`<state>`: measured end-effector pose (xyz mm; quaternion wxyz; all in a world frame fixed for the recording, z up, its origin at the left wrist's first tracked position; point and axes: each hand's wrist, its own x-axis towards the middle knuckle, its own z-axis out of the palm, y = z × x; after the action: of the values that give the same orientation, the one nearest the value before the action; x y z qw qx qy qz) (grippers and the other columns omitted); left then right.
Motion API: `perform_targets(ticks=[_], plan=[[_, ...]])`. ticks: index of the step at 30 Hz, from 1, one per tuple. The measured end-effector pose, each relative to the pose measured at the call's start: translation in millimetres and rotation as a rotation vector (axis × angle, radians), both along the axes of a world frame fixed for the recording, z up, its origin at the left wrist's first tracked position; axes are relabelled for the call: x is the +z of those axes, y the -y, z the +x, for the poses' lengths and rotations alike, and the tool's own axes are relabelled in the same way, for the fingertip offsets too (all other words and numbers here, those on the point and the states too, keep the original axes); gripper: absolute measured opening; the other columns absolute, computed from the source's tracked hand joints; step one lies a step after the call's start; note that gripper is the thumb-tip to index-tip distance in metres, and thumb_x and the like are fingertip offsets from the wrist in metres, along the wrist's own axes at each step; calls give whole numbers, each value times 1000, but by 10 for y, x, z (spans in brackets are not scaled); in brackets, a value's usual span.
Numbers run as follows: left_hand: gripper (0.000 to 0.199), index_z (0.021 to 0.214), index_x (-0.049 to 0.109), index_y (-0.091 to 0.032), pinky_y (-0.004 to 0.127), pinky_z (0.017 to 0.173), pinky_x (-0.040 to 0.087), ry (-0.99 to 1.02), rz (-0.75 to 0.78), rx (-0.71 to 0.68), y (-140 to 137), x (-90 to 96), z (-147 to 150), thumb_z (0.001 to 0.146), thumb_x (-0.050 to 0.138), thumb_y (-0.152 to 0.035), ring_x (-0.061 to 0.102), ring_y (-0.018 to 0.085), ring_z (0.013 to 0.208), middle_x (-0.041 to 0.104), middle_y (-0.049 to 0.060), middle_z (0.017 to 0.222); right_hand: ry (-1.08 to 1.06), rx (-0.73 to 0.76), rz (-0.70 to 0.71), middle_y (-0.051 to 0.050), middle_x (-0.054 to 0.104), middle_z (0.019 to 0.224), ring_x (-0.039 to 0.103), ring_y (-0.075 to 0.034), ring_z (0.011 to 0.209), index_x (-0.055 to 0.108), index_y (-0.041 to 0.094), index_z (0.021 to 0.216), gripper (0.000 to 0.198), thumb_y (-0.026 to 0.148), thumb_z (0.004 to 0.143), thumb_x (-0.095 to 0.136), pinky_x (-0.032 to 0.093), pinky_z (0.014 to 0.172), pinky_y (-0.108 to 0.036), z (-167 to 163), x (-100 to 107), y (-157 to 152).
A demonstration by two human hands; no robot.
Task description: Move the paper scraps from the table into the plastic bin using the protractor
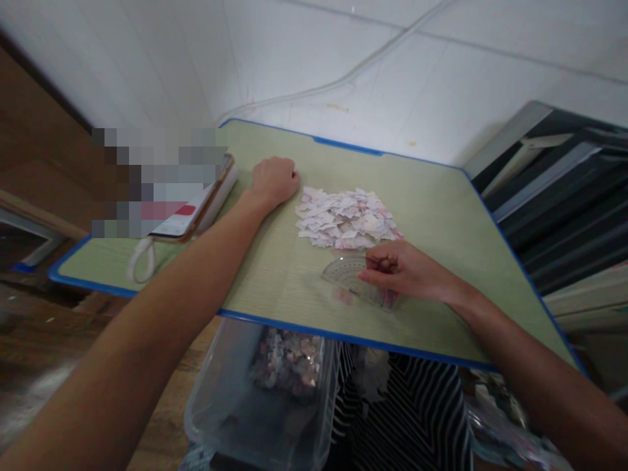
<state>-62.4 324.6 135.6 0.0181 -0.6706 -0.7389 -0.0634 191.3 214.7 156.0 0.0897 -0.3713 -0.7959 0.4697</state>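
A flat heap of torn white paper scraps (346,219), some with pink print, lies in the middle of the pale green tabletop (426,196). Just in front of the heap, my right hand (400,269) pinches a clear plastic protractor (341,269) near its right part. The protractor is held low over the table, and pinkish bits show beneath and beside it. My left hand (275,180) rests curled on the table to the left of the heap. Its fingers are folded in and mostly turned away, so whatever they may hold is hidden.
A phone (184,209) leans on a white block at the table's left, near a white cord loop (141,260). Below the front edge stands a clear plastic bin (210,392) with scraps inside. Dark framed panels (549,170) lean at the right. A cable runs along the wall.
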Motion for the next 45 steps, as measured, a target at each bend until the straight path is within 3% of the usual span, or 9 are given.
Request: perform_targets(ticks=[8, 12, 16, 22, 29, 33, 36, 40, 45], plan=[[50, 125, 66, -13, 41, 96, 46, -9, 1, 10, -3, -2, -3, 93, 33, -32, 60, 31, 117, 68, 17, 124, -26, 15, 136, 7, 42, 44, 39, -6, 42, 40, 21, 59, 33, 26, 86, 59, 23, 45, -21, -290, -112, 202], [50, 124, 66, -12, 41, 96, 47, -18, -4, 10, 8, 10, 4, 93, 32, -33, 61, 31, 117, 67, 18, 125, -81, 47, 56, 7, 44, 47, 39, -6, 42, 43, 21, 63, 32, 33, 89, 57, 25, 46, -21, -279, -94, 181], [49, 123, 66, -14, 41, 96, 47, -18, 0, 11, 9, 12, 3, 93, 33, -33, 61, 31, 116, 68, 17, 123, -73, 191, 66, 8, 35, 50, 32, -5, 45, 43, 20, 59, 42, 44, 90, 59, 23, 44, -21, -69, 36, 55], [50, 125, 65, -12, 42, 97, 47, 6, 1, -13, -1, -6, -13, 93, 32, -32, 61, 32, 117, 67, 18, 125, 9, 421, -23, 9, 34, 51, 33, -5, 46, 44, 19, 59, 38, 34, 90, 61, 23, 44, -19, 140, 145, -63], [50, 126, 64, -11, 42, 98, 45, 47, -5, -14, 12, 5, -8, 93, 32, -33, 58, 32, 119, 65, 19, 126, 52, 301, 123, 8, 35, 51, 31, -6, 48, 42, 19, 59, 45, 45, 92, 57, 23, 48, -22, -70, 42, 43], [50, 125, 64, -12, 41, 97, 45, 49, -6, -16, 3, 1, -12, 92, 33, -33, 58, 32, 119, 66, 18, 126, -26, 256, 87, 8, 32, 51, 29, -7, 48, 40, 20, 58, 50, 54, 91, 59, 22, 48, -23, -160, 16, 91], [49, 125, 64, -12, 41, 97, 45, 55, -2, -15, -4, -6, -13, 92, 33, -33, 58, 32, 119, 66, 18, 126, -95, 167, 73, 8, 34, 52, 30, -7, 48, 44, 20, 61, 44, 49, 90, 59, 24, 47, -23, -153, -15, 71], [49, 125, 64, -11, 41, 98, 45, 55, -2, -12, -2, -4, -4, 92, 33, -32, 58, 32, 119, 66, 19, 125, -81, -26, 183, 7, 35, 54, 31, -7, 49, 43, 21, 60, 35, 38, 89, 54, 23, 48, -24, -157, -90, 38], [49, 124, 65, -11, 41, 97, 46, 42, 5, -14, 4, 1, 1, 92, 33, -32, 59, 32, 118, 66, 19, 125, 27, 35, 234, 7, 34, 52, 31, -7, 48, 38, 21, 59, 35, 31, 86, 57, 21, 51, -24, -258, -106, 145]])
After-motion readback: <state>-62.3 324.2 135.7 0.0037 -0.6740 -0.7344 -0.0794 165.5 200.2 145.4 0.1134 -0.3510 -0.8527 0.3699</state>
